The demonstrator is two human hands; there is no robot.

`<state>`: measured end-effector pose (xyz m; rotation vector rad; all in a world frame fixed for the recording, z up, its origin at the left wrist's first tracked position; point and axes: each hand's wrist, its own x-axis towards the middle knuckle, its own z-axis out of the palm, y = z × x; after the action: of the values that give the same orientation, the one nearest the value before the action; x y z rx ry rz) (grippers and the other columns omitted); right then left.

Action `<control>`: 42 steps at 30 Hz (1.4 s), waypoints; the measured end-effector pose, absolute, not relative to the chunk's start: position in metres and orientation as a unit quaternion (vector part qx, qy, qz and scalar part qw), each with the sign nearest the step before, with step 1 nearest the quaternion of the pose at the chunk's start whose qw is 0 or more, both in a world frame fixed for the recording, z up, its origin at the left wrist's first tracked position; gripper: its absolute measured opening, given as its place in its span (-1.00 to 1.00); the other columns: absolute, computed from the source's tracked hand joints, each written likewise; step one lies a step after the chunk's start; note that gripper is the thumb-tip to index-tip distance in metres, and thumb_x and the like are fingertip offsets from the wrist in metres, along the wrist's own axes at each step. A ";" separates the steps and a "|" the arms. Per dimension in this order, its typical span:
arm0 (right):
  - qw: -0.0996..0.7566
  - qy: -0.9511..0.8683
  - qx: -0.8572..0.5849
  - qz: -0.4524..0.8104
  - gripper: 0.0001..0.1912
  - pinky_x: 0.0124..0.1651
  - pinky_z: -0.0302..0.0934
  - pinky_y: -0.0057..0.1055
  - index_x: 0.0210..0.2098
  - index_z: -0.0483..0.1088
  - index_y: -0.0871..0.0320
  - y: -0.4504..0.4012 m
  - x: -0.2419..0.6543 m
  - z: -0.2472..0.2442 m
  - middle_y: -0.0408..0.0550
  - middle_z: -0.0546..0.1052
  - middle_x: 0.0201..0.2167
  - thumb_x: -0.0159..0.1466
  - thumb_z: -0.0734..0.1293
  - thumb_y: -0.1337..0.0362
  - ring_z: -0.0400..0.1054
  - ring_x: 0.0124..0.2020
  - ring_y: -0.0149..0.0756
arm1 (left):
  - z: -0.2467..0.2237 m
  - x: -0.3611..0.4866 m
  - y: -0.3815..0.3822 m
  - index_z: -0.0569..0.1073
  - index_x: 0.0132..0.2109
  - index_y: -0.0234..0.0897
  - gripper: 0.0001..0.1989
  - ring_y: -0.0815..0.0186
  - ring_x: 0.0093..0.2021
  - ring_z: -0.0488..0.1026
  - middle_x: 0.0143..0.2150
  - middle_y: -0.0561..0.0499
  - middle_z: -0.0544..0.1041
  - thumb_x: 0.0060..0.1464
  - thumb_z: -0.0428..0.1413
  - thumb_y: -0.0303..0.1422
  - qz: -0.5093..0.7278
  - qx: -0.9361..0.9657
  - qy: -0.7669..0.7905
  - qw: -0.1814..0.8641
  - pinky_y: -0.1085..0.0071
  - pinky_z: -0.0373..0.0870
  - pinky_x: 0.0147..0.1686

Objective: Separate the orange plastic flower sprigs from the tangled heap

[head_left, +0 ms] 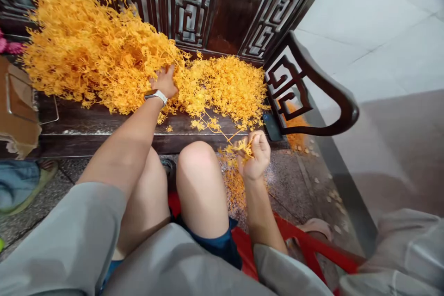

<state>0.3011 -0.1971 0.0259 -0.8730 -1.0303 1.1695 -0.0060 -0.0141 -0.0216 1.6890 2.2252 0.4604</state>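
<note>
Left hand in the heap, right hand gripping sprigs

The left hand (166, 82), fingers spread open, presses into the large heap of orange flower sprigs (93, 51) along the desk (81, 122). The right hand (255, 150) is closed, pinching orange sprigs (243, 148) just off the front edge; their thin stems reach back over it toward the smaller flower pile (232, 85). This looks like the separating of sprigs by hand; lifting any free would call for a light pull, as stems seem tangled.

The carved armrest (328, 82) bounds the right end, a phone (272, 126) just beside it. The back panel (234, 9) limits reach behind; room for moving lies in front, above the knees (199, 162)
</note>
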 end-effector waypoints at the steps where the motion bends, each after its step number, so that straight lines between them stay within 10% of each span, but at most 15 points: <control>1: 0.630 -0.449 -0.378 0.508 -0.58 -0.58 -0.03 -0.49 -0.40 0.25 0.09 -0.200 0.301 0.027 -0.25 0.16 -0.56 0.40 0.41 -0.02 -0.01 -0.63 -0.48 | -0.022 -0.006 -0.014 0.01 0.61 -0.16 -0.03 -0.31 0.57 0.01 0.60 -0.37 0.06 0.13 0.19 -0.44 0.156 0.584 0.783 0.149 -0.44 -0.01 0.41; 20: 0.717 -0.433 -0.391 0.381 -0.55 -0.54 -0.14 -0.39 -0.40 -0.03 0.06 -0.181 0.395 0.098 -0.31 -0.09 -0.62 0.44 0.24 -0.02 -0.29 -0.65 -0.44 | -0.015 -0.013 -0.026 0.27 0.43 -0.34 -0.29 -0.32 0.46 0.20 0.53 -0.43 0.19 0.22 0.05 -0.12 0.091 0.642 0.760 0.041 -0.26 0.18 0.35; 25: 0.713 -0.446 -0.399 0.364 -0.58 -0.53 -0.09 -0.34 -0.39 -0.05 0.04 -0.158 0.391 0.120 -0.28 -0.12 -0.58 0.44 0.19 -0.02 -0.28 -0.62 -0.38 | 0.045 0.031 -0.058 0.58 -0.02 -0.25 -0.50 -0.32 0.10 0.56 0.04 -0.36 0.64 0.30 -0.09 0.00 0.040 0.617 0.784 0.045 -0.22 0.49 -0.01; 28: 0.723 -0.443 -0.361 0.387 -0.62 -0.54 -0.07 -0.34 -0.39 -0.04 0.04 -0.141 0.377 0.135 -0.26 -0.11 -0.58 0.44 0.18 0.03 -0.26 -0.61 -0.37 | 0.074 0.083 -0.085 0.61 -0.08 -0.22 -0.33 -0.25 0.04 0.60 -0.11 -0.30 0.66 0.34 -0.18 0.19 0.228 0.732 0.620 0.164 -0.18 0.49 0.04; 32: 0.737 -0.469 -0.284 0.396 -0.60 -0.53 -0.04 -0.36 -0.39 -0.03 0.04 -0.117 0.351 0.153 -0.26 -0.11 -0.56 0.45 0.18 0.00 -0.25 -0.61 -0.38 | 0.074 0.143 -0.097 0.55 0.21 -0.17 -0.32 0.02 0.14 0.58 0.15 -0.20 0.63 0.15 0.19 0.21 0.390 0.698 0.406 0.444 0.13 0.51 0.12; 37: 0.730 -0.499 -0.297 0.362 -0.57 -0.51 0.03 -0.37 -0.35 0.08 0.03 -0.104 0.326 0.173 -0.25 -0.06 -0.54 0.48 0.14 -0.14 -0.18 -0.59 -0.37 | 0.057 0.151 -0.081 0.67 -0.12 -0.25 -0.48 0.06 -0.13 0.61 -0.16 -0.11 0.68 -0.03 0.38 0.09 0.366 0.691 0.374 0.499 0.23 0.54 -0.16; 42: 0.679 -0.562 -0.360 0.304 -0.50 -0.48 0.14 -0.45 -0.24 0.24 0.06 -0.065 0.321 0.183 -0.19 0.10 -0.47 0.50 0.10 -0.23 0.07 -0.54 -0.41 | 0.063 0.124 -0.068 0.69 -0.08 -0.22 -0.52 0.15 -0.13 0.59 -0.06 -0.10 0.71 0.03 0.36 0.06 0.382 0.692 0.372 0.488 0.25 0.50 -0.07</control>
<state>0.3210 -0.0651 0.1833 -0.8095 -1.2626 0.6822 0.1235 -0.0679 0.0628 1.6812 0.9032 0.9277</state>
